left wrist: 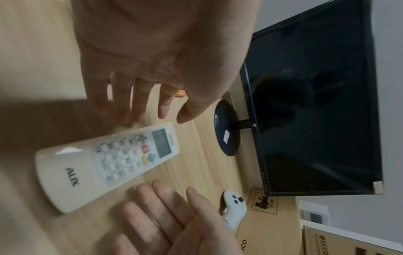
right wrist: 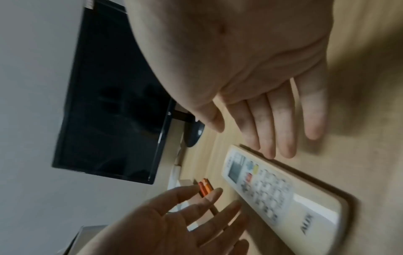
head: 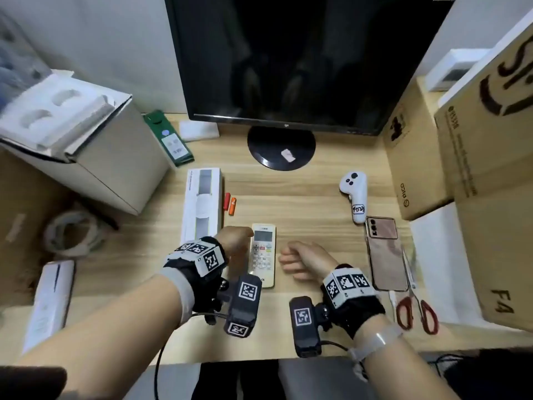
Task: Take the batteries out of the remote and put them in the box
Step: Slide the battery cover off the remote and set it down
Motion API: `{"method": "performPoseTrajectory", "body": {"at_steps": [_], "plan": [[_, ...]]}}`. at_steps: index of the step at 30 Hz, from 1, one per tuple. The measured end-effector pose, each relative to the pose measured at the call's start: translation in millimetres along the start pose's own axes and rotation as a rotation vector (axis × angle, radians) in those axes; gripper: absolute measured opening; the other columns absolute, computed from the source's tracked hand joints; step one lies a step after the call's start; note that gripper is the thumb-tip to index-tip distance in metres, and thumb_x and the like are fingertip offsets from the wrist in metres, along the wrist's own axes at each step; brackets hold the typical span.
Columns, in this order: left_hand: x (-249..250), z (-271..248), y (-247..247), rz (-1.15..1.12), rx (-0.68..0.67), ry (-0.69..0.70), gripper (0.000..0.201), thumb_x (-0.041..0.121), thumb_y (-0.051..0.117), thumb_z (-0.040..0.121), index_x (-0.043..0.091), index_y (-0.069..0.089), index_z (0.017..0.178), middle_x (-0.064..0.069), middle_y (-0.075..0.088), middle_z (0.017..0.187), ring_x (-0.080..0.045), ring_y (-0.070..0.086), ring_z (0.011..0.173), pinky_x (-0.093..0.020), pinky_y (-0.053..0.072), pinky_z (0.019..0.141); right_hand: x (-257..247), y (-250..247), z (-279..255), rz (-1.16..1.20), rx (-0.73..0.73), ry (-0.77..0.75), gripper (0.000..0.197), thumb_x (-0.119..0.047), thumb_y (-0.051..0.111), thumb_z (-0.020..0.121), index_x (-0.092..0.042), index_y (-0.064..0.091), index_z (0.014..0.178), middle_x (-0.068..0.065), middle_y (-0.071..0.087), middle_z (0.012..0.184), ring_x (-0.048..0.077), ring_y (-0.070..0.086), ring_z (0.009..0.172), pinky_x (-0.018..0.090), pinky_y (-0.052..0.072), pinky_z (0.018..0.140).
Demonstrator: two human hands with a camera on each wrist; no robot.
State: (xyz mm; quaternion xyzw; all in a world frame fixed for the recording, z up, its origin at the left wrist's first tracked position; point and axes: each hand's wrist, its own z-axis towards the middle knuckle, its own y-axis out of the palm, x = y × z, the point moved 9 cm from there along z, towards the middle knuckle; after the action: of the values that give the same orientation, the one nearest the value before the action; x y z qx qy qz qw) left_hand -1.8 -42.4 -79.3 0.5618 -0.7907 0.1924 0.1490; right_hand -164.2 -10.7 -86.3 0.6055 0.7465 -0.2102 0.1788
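Note:
A cream AUX remote [head: 263,255] lies face up, buttons showing, near the desk's front edge. My left hand [head: 235,241] hovers at the remote's upper left edge with its fingers straight and spread [left wrist: 139,103]; it holds nothing. My right hand [head: 294,261] is just right of the remote, apart from it, its fingers [right wrist: 281,129] relaxed and empty. Two orange batteries [head: 230,202] lie on the desk beside a long white box [head: 202,206], beyond the left hand. The remote [left wrist: 109,165] [right wrist: 272,193] lies between both palms in the wrist views.
A black monitor [head: 288,59] on a round base stands at the back. A large open carton with white foam [head: 86,145] is at the left. At the right lie a white controller [head: 356,194], a phone [head: 385,252], red scissors [head: 415,307] and stacked cardboard boxes [head: 476,145].

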Motion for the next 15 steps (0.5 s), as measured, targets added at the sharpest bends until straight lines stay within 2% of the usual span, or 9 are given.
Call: {"method": "performPoseTrajectory", "body": {"at_steps": [2, 4, 6, 8, 10, 11, 13, 14, 15], "plan": [[-3.6, 10.0, 2.6, 0.016, -0.003, 0.022, 0.023, 0.019, 0.048, 0.09, 0.011, 0.049, 0.069, -0.009, 0.05, 0.075, -0.025, 0.045, 0.073, -0.029, 0.034, 0.073, 5.7, 1.8, 4.4, 0.016, 0.009, 0.02, 0.025, -0.031, 0.04, 0.094, -0.015, 0.059, 0.089, 0.005, 0.064, 0.103, 0.018, 0.061, 0.083, 0.027, 0.048, 0.071], [-8.3, 13.0, 8.6, 0.011, -0.03, -0.006, 0.018, 0.018, 0.05, 0.088, 0.009, 0.05, 0.072, -0.01, 0.05, 0.073, -0.024, 0.046, 0.065, -0.027, 0.035, 0.065, 11.4, 6.3, 7.0, 0.023, -0.011, 0.036, 0.022, -0.03, 0.039, 0.095, -0.02, 0.057, 0.086, 0.002, 0.062, 0.106, 0.016, 0.06, 0.086, 0.025, 0.046, 0.069], [-12.5, 17.6, 11.0, -0.006, -0.032, -0.024, 0.021, 0.019, 0.051, 0.088, 0.009, 0.05, 0.07, -0.008, 0.047, 0.065, -0.022, 0.042, 0.053, -0.025, 0.038, 0.06, 13.8, 11.4, 9.0, 0.019, -0.032, 0.032, 0.023, -0.029, 0.039, 0.094, -0.019, 0.059, 0.098, 0.0, 0.061, 0.108, 0.015, 0.058, 0.093, 0.025, 0.044, 0.071], [-13.3, 17.7, 11.1, 0.018, -0.028, -0.03, 0.026, 0.028, 0.055, 0.087, 0.005, 0.054, 0.074, -0.011, 0.053, 0.068, -0.026, 0.052, 0.059, -0.03, 0.048, 0.075, 15.3, 14.4, 10.8, 0.009, -0.053, 0.027, 0.025, -0.029, 0.04, 0.094, -0.019, 0.058, 0.108, 0.001, 0.062, 0.112, 0.013, 0.058, 0.093, 0.025, 0.043, 0.072], [-18.6, 28.1, 11.6, 0.046, -0.051, -0.044, 0.049, 0.048, 0.063, 0.077, 0.001, 0.061, 0.091, -0.014, 0.067, 0.091, -0.032, 0.066, 0.086, -0.043, 0.05, 0.094, 18.1, 17.4, 11.5, 0.005, -0.083, 0.025, 0.029, -0.029, 0.041, 0.094, -0.017, 0.059, 0.114, 0.002, 0.062, 0.115, 0.014, 0.058, 0.098, 0.028, 0.044, 0.078], [-21.1, 33.1, 12.9, 0.057, -0.069, -0.043, 0.067, 0.059, 0.067, 0.065, 0.002, 0.063, 0.101, -0.015, 0.07, 0.101, -0.034, 0.067, 0.096, -0.047, 0.049, 0.096, 19.5, 17.5, 11.4, -0.002, -0.093, 0.023, 0.032, -0.029, 0.041, 0.095, -0.016, 0.058, 0.119, 0.002, 0.062, 0.116, 0.015, 0.057, 0.102, 0.03, 0.043, 0.083], [-33.2, 55.3, 15.2, 0.094, -0.105, -0.07, 0.104, 0.075, 0.072, 0.037, 0.006, 0.062, 0.114, -0.015, 0.069, 0.111, -0.034, 0.065, 0.105, -0.046, 0.048, 0.098, 19.8, 17.3, 8.9, -0.003, -0.115, 0.003, 0.035, -0.028, 0.04, 0.095, -0.017, 0.055, 0.124, 0.004, 0.062, 0.122, 0.017, 0.057, 0.107, 0.032, 0.043, 0.091], [-33.5, 54.3, 17.9, 0.09, -0.125, -0.072, 0.112, 0.078, 0.074, 0.03, 0.007, 0.061, 0.116, -0.014, 0.069, 0.114, -0.033, 0.064, 0.107, -0.043, 0.047, 0.099, 17.3, 17.6, 6.4, 0.01, -0.131, -0.025, 0.034, -0.025, 0.04, 0.095, -0.019, 0.055, 0.124, 0.005, 0.062, 0.123, 0.017, 0.058, 0.108, 0.033, 0.044, 0.093], [-34.3, 56.7, 19.1, 0.047, -0.132, -0.073, 0.11, 0.076, 0.075, 0.034, 0.006, 0.06, 0.117, -0.014, 0.068, 0.114, -0.032, 0.064, 0.106, -0.04, 0.048, 0.096, 14.9, 18.3, 4.8, 0.028, -0.156, -0.058, 0.032, -0.023, 0.04, 0.095, -0.02, 0.056, 0.123, 0.005, 0.064, 0.121, 0.018, 0.059, 0.108, 0.032, 0.045, 0.093]]}}
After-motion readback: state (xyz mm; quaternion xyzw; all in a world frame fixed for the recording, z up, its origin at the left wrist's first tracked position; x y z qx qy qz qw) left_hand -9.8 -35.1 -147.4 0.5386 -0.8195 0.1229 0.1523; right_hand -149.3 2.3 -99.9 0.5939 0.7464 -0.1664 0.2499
